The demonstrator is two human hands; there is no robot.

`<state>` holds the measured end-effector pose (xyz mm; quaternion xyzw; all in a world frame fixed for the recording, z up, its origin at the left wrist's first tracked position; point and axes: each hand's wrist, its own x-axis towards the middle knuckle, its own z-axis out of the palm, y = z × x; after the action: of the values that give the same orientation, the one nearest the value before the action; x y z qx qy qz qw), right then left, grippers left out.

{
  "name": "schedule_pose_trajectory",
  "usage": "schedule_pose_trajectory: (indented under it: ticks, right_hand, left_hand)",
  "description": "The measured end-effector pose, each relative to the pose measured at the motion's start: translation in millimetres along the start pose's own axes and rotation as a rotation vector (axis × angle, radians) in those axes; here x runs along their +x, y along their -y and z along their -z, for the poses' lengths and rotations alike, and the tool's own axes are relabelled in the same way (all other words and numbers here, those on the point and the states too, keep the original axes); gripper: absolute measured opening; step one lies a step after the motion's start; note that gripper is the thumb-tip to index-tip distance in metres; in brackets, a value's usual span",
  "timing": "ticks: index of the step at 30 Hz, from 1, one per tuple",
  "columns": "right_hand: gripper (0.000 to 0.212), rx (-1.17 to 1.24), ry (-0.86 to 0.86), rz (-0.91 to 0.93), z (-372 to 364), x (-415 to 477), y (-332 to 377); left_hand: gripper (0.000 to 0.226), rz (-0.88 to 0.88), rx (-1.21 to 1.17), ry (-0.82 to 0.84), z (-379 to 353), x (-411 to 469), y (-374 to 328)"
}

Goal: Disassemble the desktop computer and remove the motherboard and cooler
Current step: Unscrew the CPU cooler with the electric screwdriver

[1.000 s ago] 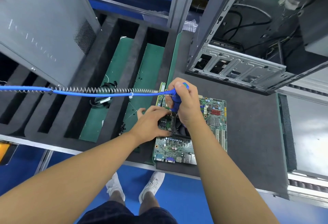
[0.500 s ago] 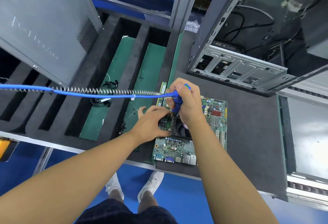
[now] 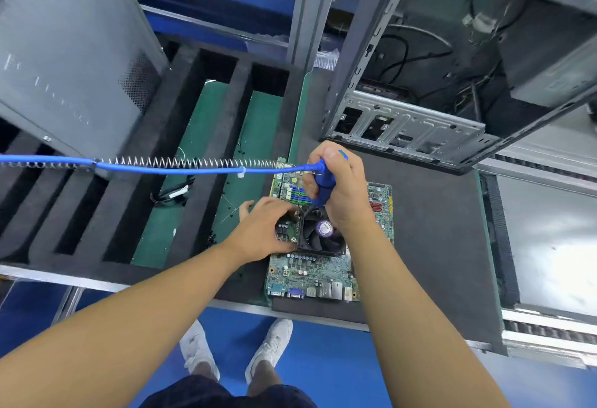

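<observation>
We seem to be unscrewing the cooler (image 3: 319,235) from the motherboard (image 3: 310,273), which lies at frame centre outside the computer case (image 3: 416,123). Our right hand (image 3: 344,188) grips the blue electric screwdriver (image 3: 324,183). Our left hand (image 3: 266,230) curls its fingers at the cooler's edge, and we cannot tell if it grips. Next: clear any remaining screws, then lift straight.

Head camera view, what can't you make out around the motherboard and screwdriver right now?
- Tip of the blue screwdriver: head view, hidden below the right hand; which screw of the cooler it meets is unclear.
- Fingertips of the left hand: curled under, so any grip is hidden.
- Cooler label: too small to read.
- Lettering on the grey side panel: blurred.
</observation>
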<state>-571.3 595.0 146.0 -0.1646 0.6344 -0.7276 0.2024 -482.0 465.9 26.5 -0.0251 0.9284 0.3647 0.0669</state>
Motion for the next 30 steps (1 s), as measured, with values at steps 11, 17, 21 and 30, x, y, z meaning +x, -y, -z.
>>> schedule_pose_trajectory:
  ticks: [11, 17, 21, 30]
  right_hand:
    - [0.029, 0.032, -0.039, 0.019, 46.9, -33.8, 1.3]
    - [0.037, 0.034, -0.094, 0.03, 70.6, -52.6, -10.2]
    - [0.036, 0.068, -0.092, 0.047, 72.5, -60.6, -19.4]
    - [0.03, 0.152, -0.089, 0.082, 73.2, -62.9, -28.3]
  left_hand:
    - [0.09, -0.087, 0.061, 0.038, 17.3, -10.8, -31.0]
    - [0.09, -0.231, 0.19, -0.406, 1.5, -14.3, -48.8]
    - [0.101, -0.417, 0.385, -0.156, -2.8, 2.1, -71.8]
    - [0.051, -0.411, 0.487, -0.085, -8.5, 8.2, -74.4]
